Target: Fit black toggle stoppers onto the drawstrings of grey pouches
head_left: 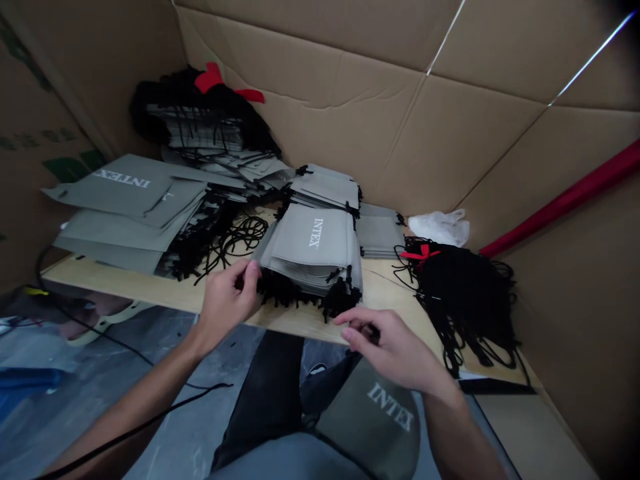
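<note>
My left hand (231, 295) is closed in a pinch at the left front corner of a stack of grey INTEX drawstring pouches (313, 237). Whatever lies between its thumb and finger is hidden. Black cord ends (340, 298) bunch along the stack's front edge. Close to them hovers my right hand (387, 343), its thumb and index finger slightly apart and the other fingers curled. Something dark shows inside that curl, too small to name. Below my right hand, a darker INTEX pouch (373, 427) lies over my lap.
Large grey INTEX pieces (117, 190) are piled at left, with loose black cords (243, 233) beside them. More pouches (210, 130) heap up behind. A black cord bundle (465, 293) with a red tie lies right, near a white plastic bag (440, 227). Cardboard walls (320, 80) enclose the wooden table (395, 293).
</note>
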Demonstrator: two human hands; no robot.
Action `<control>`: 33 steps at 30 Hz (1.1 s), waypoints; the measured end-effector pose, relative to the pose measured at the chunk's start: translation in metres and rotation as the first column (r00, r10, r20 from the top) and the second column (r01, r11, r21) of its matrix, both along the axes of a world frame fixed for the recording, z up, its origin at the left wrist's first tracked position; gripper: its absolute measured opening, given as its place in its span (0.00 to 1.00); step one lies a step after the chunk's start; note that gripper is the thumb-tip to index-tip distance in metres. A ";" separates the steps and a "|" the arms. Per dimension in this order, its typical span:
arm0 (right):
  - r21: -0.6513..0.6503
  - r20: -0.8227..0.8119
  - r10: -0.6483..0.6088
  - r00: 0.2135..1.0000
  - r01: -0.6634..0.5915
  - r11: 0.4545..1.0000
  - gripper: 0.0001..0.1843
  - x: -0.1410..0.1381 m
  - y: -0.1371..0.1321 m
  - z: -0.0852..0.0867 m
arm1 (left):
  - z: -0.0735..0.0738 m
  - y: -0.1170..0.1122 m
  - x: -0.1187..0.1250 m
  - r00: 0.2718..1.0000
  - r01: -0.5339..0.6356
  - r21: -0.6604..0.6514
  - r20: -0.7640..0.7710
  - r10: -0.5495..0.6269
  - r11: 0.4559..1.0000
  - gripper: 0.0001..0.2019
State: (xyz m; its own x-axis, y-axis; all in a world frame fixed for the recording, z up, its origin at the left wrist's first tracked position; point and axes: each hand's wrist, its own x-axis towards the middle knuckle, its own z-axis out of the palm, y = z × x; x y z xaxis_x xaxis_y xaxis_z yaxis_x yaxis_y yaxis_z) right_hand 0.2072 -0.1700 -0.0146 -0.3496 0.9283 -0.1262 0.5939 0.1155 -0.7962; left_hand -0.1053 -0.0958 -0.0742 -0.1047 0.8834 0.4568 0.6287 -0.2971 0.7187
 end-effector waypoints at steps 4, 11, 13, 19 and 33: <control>0.044 -0.113 -0.070 0.991 0.075 0.996 0.14 -0.041 0.001 -0.034 | -0.011 -0.021 0.008 0.994 0.054 -0.137 0.105 -0.039 0.989 0.24; 0.151 -0.183 -0.153 0.971 0.182 0.972 0.16 -0.087 0.025 -0.047 | -0.011 -0.017 0.025 0.950 0.149 -0.277 0.305 -0.060 0.949 0.24; 0.173 -0.192 -0.161 0.968 0.195 0.966 0.16 -0.093 0.030 -0.047 | -0.012 -0.016 0.026 0.932 0.168 -0.289 0.359 -0.056 0.942 0.24; 0.194 -0.205 -0.159 0.966 0.200 0.960 0.16 -0.101 0.037 -0.048 | -0.020 -0.024 0.024 0.865 0.238 -0.305 0.498 -0.059 0.922 0.28; 0.133 -0.219 -0.121 0.968 0.152 0.979 0.15 -0.107 0.034 -0.050 | -0.031 -0.025 0.019 0.811 0.272 -0.311 0.583 -0.044 0.911 0.27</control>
State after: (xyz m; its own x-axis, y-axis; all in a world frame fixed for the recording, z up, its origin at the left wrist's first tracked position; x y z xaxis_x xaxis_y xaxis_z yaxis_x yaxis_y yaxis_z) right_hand 0.0998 -0.1359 -0.0643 -0.2223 0.9719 0.0780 0.4350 0.1705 -0.8841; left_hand -0.0860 -0.1204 -0.1051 -0.0807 0.9967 0.0075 0.0575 -0.0028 0.9983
